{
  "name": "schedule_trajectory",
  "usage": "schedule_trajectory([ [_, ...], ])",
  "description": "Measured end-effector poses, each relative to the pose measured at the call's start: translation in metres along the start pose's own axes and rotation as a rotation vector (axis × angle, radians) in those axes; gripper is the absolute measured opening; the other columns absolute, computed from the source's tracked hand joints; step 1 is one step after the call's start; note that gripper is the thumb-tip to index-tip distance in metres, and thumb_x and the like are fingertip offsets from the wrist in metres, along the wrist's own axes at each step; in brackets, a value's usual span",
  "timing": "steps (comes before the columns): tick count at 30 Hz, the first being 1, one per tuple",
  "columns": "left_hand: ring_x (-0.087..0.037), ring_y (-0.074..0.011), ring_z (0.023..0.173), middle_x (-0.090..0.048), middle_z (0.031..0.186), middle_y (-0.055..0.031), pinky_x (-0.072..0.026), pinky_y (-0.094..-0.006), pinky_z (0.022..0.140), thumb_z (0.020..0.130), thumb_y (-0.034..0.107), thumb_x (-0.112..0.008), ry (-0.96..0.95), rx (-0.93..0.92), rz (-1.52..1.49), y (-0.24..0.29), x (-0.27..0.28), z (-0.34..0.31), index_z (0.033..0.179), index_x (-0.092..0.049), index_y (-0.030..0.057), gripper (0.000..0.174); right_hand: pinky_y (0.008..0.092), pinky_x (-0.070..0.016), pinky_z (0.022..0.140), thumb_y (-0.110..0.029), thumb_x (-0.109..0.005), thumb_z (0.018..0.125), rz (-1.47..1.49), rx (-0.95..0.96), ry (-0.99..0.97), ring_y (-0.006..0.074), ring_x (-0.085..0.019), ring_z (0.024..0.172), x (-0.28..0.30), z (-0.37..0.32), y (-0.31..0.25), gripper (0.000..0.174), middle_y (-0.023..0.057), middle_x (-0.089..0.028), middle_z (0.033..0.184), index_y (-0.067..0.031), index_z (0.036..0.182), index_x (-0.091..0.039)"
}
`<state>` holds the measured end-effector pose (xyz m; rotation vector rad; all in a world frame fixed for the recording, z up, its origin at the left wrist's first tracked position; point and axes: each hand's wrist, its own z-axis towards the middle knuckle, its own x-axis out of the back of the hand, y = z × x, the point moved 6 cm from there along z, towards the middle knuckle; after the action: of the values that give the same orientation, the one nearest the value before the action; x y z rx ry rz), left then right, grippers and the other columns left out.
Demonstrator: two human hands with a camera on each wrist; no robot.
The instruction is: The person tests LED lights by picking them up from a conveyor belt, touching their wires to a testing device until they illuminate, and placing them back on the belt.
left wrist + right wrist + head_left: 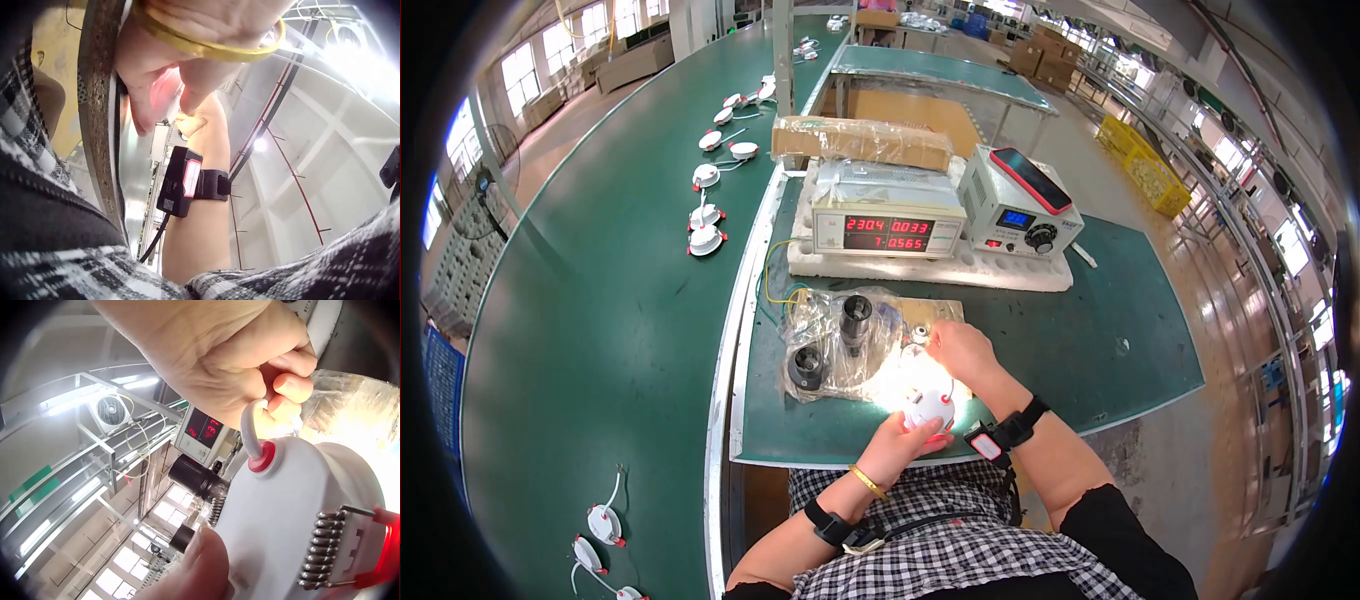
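A round white LED downlight (930, 408) is lit, its glare washing over the board. My left hand (895, 445) holds it by the rim; in the right wrist view the left thumb (203, 565) lies on its back housing. Spring clips (322, 550) and a red grommet (262, 456) show there too. A white cable (250, 428) runs from the grommet to my right hand (962, 350), whose curled fingers pinch its wire end. Under that hand is a plastic-wrapped test board (870, 375) with two black cylindrical sockets (856, 315). In the left wrist view the downlight is mostly hidden behind the left hand (187, 37).
A power meter (887, 232) with red digits stands behind the board on white foam (930, 270). Beside it sits a grey supply box (1020, 225) with a phone (1032, 180) on top. Several more downlights (707, 240) lie along the green bench (600, 330) to the left.
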<state>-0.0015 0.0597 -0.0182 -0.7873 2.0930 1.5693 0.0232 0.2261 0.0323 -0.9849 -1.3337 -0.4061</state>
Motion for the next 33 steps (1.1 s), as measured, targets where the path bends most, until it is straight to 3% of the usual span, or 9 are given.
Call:
schedule_trajectory([
  [2, -0.061, -0.0239, 0.103, -0.058, 0.117, -0.0150, -0.0509, -0.0321, 0.092, 0.096, 0.017, -0.051, -0.007, -0.005, 0.087, 0.000, -0.001, -0.001, 0.124, -0.043, -0.0058, 0.037, 0.0460, -0.0505, 0.076, -0.021, -0.058, 0.078, -0.005, -0.016, -0.049, 0.0363, -0.065, 0.084, 0.001, -0.002, -0.002, 0.020, 0.0181, -0.067, 0.085, -0.0063, 0.090, -0.065],
  [18, -0.061, -0.0234, 0.103, -0.058, 0.118, -0.0133, -0.0510, -0.0341, 0.092, 0.097, 0.019, -0.051, 0.075, -0.001, 0.068, -0.005, 0.005, 0.000, 0.122, -0.045, -0.0053, 0.035, 0.0467, -0.0506, 0.074, -0.020, -0.055, 0.078, -0.013, -0.006, -0.012, 0.0366, -0.065, 0.082, 0.001, -0.004, -0.001, 0.019, 0.0181, -0.067, 0.084, -0.0065, 0.088, -0.065],
  [23, -0.056, -0.0258, 0.112, -0.053, 0.125, -0.0142, -0.0489, -0.0376, 0.096, 0.098, 0.023, -0.047, -0.091, -0.040, -0.039, 0.006, -0.002, -0.004, 0.130, -0.040, -0.0028, 0.041, 0.0460, -0.0506, 0.073, -0.024, -0.057, 0.081, 0.216, 0.054, 0.153, 0.0380, -0.063, 0.079, 0.016, -0.013, -0.003, 0.021, 0.0189, -0.065, 0.080, -0.0052, 0.085, -0.063],
  [24, -0.056, -0.0258, 0.112, -0.053, 0.125, -0.0142, -0.0489, -0.0376, 0.096, 0.098, 0.023, -0.047, -0.089, -0.035, -0.041, 0.010, -0.003, -0.008, 0.130, -0.040, -0.0028, 0.041, 0.0401, -0.0510, 0.074, -0.026, -0.060, 0.084, 0.333, 0.080, 0.146, 0.0318, -0.066, 0.082, 0.026, -0.019, -0.009, 0.032, 0.0171, -0.067, 0.085, -0.0028, 0.105, -0.060],
  [25, -0.056, -0.0277, 0.114, -0.052, 0.127, -0.0153, -0.0487, -0.0384, 0.096, 0.100, 0.026, -0.043, -0.098, -0.082, -0.098, 0.021, -0.007, -0.013, 0.131, -0.038, -0.0028, 0.043, 0.0401, -0.0510, 0.074, -0.026, -0.060, 0.084, 0.336, 0.075, 0.140, 0.0318, -0.066, 0.082, 0.031, -0.026, -0.011, 0.032, 0.0171, -0.067, 0.085, -0.0028, 0.105, -0.060],
  [27, -0.054, -0.0316, 0.117, -0.050, 0.130, -0.0183, -0.0478, -0.0394, 0.097, 0.102, 0.032, -0.032, -0.066, -0.198, -0.156, 0.041, -0.014, -0.022, 0.134, -0.036, -0.0031, 0.048, 0.0337, -0.0495, 0.081, -0.022, -0.065, 0.085, 1.007, 0.178, 0.014, 0.0222, -0.062, 0.094, 0.035, -0.039, -0.023, 0.056, 0.0141, -0.064, 0.103, 0.0010, 0.131, -0.042],
  [28, -0.055, -0.0298, 0.115, -0.051, 0.128, -0.0179, -0.0482, -0.0381, 0.097, 0.102, 0.031, -0.032, -0.059, -0.224, -0.187, 0.051, -0.016, -0.028, 0.133, -0.037, -0.0029, 0.046, 0.0337, -0.0495, 0.081, -0.022, -0.065, 0.085, 1.015, 0.176, 0.006, 0.0222, -0.062, 0.094, 0.041, -0.052, -0.029, 0.056, 0.0141, -0.064, 0.103, 0.0010, 0.131, -0.042],
  [30, -0.056, -0.0281, 0.114, -0.051, 0.127, -0.0176, -0.0485, -0.0369, 0.096, 0.102, 0.029, -0.033, -0.046, -0.266, -0.215, 0.064, -0.019, -0.036, 0.133, -0.037, -0.0026, 0.044, 0.0310, -0.0462, 0.089, -0.015, -0.067, 0.085, 1.145, 0.251, -0.258, 0.0178, -0.054, 0.107, 0.040, -0.081, -0.049, 0.075, 0.0122, -0.054, 0.119, 0.0032, 0.142, -0.023],
  [33, -0.057, -0.0241, 0.111, -0.053, 0.125, -0.0162, -0.0490, -0.0347, 0.094, 0.102, 0.027, -0.034, -0.001, -0.336, -0.187, 0.073, -0.022, -0.044, 0.132, -0.037, -0.0022, 0.042, 0.0316, -0.0446, 0.094, -0.012, -0.068, 0.083, 1.164, 0.298, -0.278, 0.0190, -0.052, 0.113, 0.030, -0.100, -0.058, 0.074, 0.0132, -0.051, 0.124, 0.0010, 0.142, -0.025],
])
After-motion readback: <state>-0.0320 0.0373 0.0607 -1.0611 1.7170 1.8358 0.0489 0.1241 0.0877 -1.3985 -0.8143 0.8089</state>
